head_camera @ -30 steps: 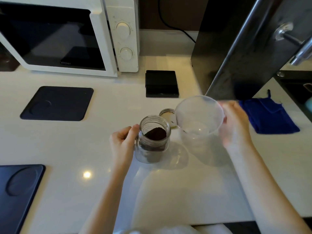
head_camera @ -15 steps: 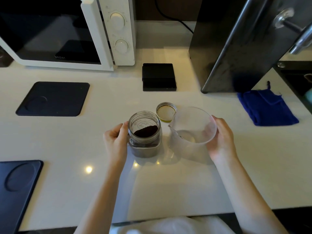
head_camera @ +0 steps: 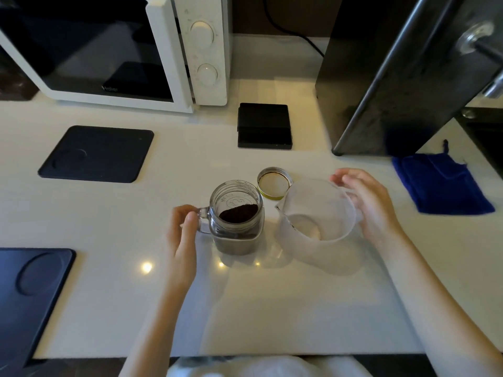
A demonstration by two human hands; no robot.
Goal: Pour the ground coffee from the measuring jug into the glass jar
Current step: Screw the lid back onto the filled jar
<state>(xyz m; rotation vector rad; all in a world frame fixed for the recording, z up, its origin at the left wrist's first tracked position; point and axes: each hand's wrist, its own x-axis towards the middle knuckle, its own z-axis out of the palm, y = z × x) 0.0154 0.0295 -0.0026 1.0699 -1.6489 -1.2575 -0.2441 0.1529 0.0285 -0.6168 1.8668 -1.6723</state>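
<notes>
The glass jar [head_camera: 236, 217], a square-bottomed one with a side handle, stands at the middle of the white counter [head_camera: 272, 308]. It holds dark ground coffee in its lower part. My left hand [head_camera: 181, 238] pinches the jar's handle from the left. Just right of the jar, the translucent plastic measuring jug [head_camera: 317, 213] stands upright on the counter. It looks empty and its spout points toward the jar. My right hand [head_camera: 367, 204] wraps the jug's right side, fingers over the far rim. The jar's lid [head_camera: 274, 183] lies upside down behind the two.
A white microwave [head_camera: 114, 50] stands at the back left, and a black scale [head_camera: 264, 126] behind the lid. Black mats lie at the left [head_camera: 95, 153] and the near left [head_camera: 30, 292]. A tall black appliance [head_camera: 394, 77] and a blue cloth [head_camera: 441, 183] are on the right.
The jug came down from a raised, tilted pose beside the jar and now stands upright on the counter. My left hand shifted from the jar's side to its handle.
</notes>
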